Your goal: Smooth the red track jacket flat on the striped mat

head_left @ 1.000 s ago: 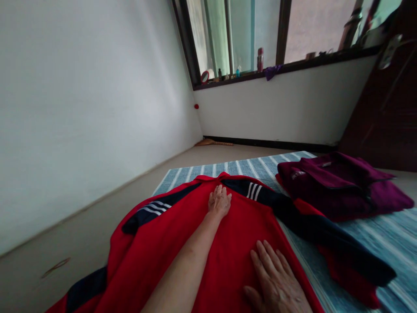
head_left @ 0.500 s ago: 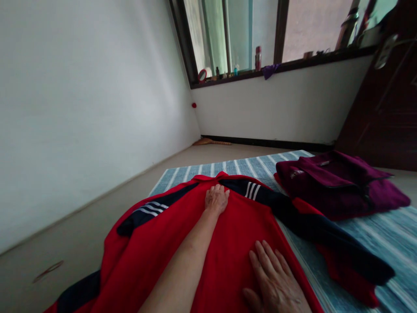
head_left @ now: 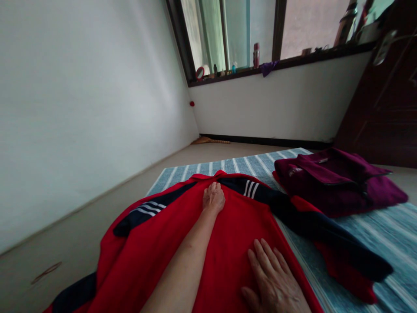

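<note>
A red jacket with navy sleeves and white stripes lies spread flat on a blue striped mat. My left hand reaches far forward and rests palm down on the jacket just below its collar, fingers stretched out and close together. My right hand lies flat on the jacket's near part, fingers spread, holding nothing. One navy sleeve trails off to the right across the mat.
A folded maroon garment sits on the mat at the right. A dark wooden door stands behind it. The window sill carries small bottles and a purple cloth. A broom lies by the far wall. Bare floor runs along the left.
My left hand has slid a little farther up the jacket toward the collar. My right hand has stayed flat in place. The view has shifted slightly.
</note>
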Available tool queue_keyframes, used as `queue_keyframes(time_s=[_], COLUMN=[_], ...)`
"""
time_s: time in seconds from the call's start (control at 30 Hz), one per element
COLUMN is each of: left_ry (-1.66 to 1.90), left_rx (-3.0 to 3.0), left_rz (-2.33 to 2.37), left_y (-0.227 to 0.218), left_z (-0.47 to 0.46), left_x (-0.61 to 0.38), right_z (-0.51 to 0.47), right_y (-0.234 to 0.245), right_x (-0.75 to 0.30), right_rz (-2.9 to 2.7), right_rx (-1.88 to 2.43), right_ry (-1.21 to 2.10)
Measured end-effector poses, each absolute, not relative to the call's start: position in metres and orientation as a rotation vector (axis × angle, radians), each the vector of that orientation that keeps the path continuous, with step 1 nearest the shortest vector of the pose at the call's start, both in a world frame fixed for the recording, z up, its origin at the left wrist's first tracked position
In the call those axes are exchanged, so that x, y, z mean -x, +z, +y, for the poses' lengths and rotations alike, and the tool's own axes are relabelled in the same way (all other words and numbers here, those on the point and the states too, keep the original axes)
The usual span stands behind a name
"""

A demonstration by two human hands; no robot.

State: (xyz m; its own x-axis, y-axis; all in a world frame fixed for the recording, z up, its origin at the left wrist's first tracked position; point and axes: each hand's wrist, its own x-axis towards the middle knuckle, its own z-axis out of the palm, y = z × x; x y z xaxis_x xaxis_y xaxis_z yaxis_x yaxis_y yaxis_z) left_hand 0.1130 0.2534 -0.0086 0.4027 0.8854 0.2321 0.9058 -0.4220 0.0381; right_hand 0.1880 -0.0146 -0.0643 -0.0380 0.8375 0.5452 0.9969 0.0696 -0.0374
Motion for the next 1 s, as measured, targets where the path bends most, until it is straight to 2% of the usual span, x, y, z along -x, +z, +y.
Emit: queue_keyframes(time_s=[1.0], left_ry=[-0.160], left_rx=[2.570], left_rz=[-1.803], left_y=[-0.009], left_z=[0.260], left_x=[-0.111], right_z=[-0.013], right_y=[-0.068], right_x=[-0.188], right_rz=[-1.929], right_rx=[1.805], right_ry=[-0.491])
